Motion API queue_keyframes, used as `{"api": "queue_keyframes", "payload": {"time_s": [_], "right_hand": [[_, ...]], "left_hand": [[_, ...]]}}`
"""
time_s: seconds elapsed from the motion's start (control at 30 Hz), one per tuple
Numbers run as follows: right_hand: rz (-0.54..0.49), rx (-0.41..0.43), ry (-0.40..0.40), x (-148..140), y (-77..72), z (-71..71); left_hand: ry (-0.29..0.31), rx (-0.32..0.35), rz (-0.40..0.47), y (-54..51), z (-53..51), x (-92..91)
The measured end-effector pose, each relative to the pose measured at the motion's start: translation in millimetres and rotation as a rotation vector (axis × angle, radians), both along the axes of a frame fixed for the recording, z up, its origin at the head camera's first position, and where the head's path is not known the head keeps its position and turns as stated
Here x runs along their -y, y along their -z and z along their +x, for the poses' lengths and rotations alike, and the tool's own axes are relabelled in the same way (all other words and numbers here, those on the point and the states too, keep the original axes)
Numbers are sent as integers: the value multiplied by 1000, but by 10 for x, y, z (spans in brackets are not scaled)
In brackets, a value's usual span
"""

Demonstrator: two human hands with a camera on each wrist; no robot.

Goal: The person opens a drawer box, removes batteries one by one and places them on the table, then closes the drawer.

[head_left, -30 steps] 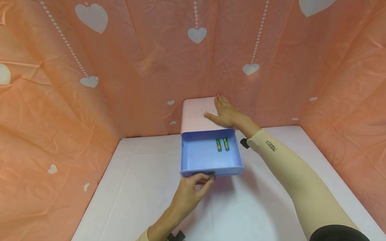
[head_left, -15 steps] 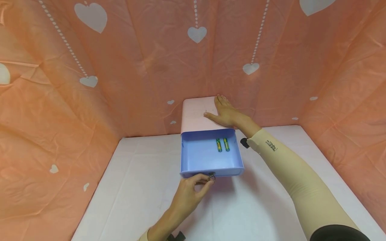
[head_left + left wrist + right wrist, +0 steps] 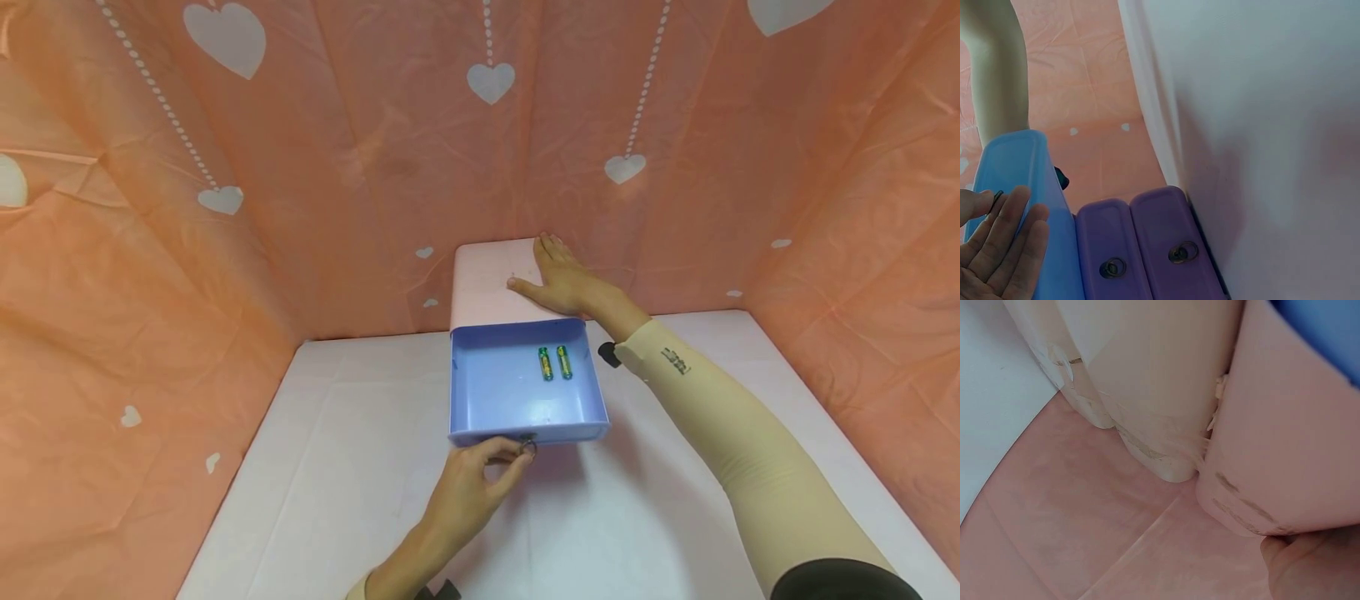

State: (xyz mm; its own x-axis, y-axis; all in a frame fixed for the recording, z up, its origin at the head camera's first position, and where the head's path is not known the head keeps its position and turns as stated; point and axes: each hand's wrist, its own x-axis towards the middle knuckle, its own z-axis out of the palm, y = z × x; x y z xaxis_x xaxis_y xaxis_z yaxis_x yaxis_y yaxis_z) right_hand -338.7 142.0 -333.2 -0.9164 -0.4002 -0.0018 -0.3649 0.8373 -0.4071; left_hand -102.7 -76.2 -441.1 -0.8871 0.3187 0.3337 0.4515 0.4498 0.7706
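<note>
The left hand (image 3: 461, 492) pinches a small metal ring (image 3: 528, 450) between its thumb and finger. In the left wrist view, its other fingers are nearly straight and lie close together, in front of the drawer. The right hand (image 3: 561, 285) is spread wide, with its thumb apart from the fingers, and it rests on the top of the pink casing (image 3: 489, 287), at the right side.

The ring is on the front of the blue drawer (image 3: 491, 400), to the right of the middle. This drawer is pulled out from the casing toward the person and projects above the table (image 3: 337, 467), where a shadow falls under it. Inside the drawer two small green batteries (image 3: 546, 364) lie side by side, near to each other but not touching. They are in the right half, and their ends point toward the front and the back.

Below the blue drawer, the left wrist view shows two purple drawer fronts (image 3: 1169, 240), each with its own ring. The right wrist view shows two pale casings (image 3: 1154, 394) next to the pink one.

The person wears beige sleeves (image 3: 727, 433), and on the right one there is a small dark print. Behind the casing and on both sides, a pink-orange cloth (image 3: 375, 167) with white hearts (image 3: 491, 83) surrounds the white table.
</note>
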Motion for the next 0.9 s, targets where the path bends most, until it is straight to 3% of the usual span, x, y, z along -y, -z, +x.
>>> {"api": "queue_keyframes", "payload": {"time_s": [0.57, 0.9], "right_hand": [[3, -7, 0, -2, 23, -20], [11, -4, 0, -2, 22, -20]], "left_hand": [[-23, -11, -56, -11, 9, 16], [-19, 44, -54, -12, -1, 46]]}}
